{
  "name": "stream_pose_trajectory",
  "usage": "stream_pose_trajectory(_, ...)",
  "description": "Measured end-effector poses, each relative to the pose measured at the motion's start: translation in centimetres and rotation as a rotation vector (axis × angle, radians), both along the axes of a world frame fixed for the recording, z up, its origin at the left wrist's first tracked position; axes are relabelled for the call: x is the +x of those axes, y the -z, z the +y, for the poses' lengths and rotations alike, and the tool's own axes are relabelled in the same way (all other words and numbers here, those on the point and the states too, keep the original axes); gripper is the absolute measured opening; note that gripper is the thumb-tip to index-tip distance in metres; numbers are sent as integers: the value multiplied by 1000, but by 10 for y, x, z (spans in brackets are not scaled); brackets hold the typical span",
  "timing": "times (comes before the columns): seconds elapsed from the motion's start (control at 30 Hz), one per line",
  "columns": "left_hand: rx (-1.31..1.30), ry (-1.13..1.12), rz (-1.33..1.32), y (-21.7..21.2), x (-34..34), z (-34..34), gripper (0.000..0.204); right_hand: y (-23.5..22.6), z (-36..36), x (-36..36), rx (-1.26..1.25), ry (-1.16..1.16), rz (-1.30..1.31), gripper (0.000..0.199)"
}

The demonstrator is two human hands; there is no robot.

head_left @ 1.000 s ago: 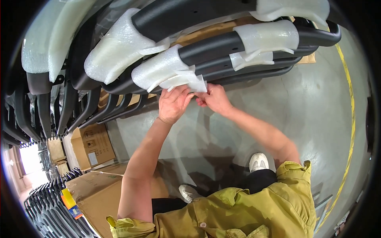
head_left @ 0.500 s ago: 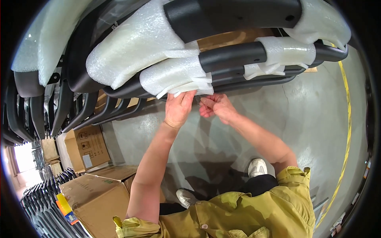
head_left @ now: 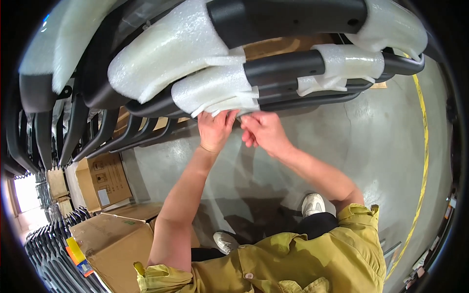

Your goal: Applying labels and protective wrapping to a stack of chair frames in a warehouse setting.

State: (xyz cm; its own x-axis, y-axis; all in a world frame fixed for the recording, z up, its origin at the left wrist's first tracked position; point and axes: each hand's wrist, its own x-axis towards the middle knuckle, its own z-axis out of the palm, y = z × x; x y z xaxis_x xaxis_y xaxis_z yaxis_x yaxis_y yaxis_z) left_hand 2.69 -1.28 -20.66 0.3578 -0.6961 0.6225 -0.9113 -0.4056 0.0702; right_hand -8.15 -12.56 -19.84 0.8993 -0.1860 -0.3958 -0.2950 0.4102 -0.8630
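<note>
White foam wrap (head_left: 217,87) is folded around a black curved tube (head_left: 284,67), its layered loose edges hanging along the underside. My left hand (head_left: 214,131) is closed on the lower edge of this foam, its fingertips partly tucked beneath it. Just to the right, my right hand (head_left: 266,133) is closed in a pinch, its thumb and forefinger close to the foam's bottom corner. Whatever lies between those fingertips is too small to make out.
Above hangs a thicker black tube (head_left: 288,22) with foam at both ends. More foam (head_left: 348,63) wraps the tube's right side. Several black bent tubes (head_left: 78,132) crowd the left. Cardboard boxes (head_left: 115,239) stand lower left; yellow tape (head_left: 424,146) runs along the grey floor at right.
My right hand has turned, its knuckles now higher and its fingers slightly nearer my left hand. My left hand stays at the foam edge. The whole view has shifted slightly.
</note>
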Motion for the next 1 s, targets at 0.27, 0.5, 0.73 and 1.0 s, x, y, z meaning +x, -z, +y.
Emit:
stream_pose_trajectory(0.27, 71, 35, 248, -15, -13, 4, 28, -19, -9, 18, 256, 105, 96, 21)
stream_pose_trajectory(0.5, -152, -27, 528, -15, -9, -17, 14, -20, -35, -3, 243, -16, -73, 31)
stream_pose_trajectory(0.73, 277, -354, 476, 15, -8, 6, 16, -28, 8, -8, -1394, 12, -841, 18)
stream_pose_trajectory(1.0, -192, -67, 416, -68, -77, 54, 26, 21, -32, 33, -1867, -435, -207, 39)
